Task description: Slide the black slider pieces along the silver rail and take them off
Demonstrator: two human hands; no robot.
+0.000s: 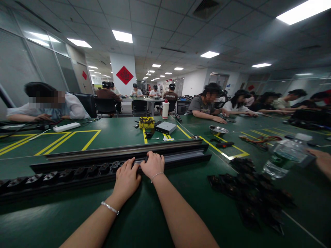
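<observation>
A long black rail (186,157) lies across the green table in front of me, with a row of black socket-like modules (69,174) seated along its left part. My left hand (127,179) is closed over the rail at the right end of that row, fingers across the far side and thumb near the front. Just to its right, my right hand (153,166) is curled down at the channel, pinching a small black module (146,159) mostly hidden by the fingers. Right of the hands, the rail's channel shows a bare grey inside.
Behind the rail lies another long strip (103,150). A heap of black modules (253,193) spreads at right, near a water bottle (283,156) and another person's hand (322,162). Farther back are a metal bowl (218,130), grey box (166,127) and cup (165,110).
</observation>
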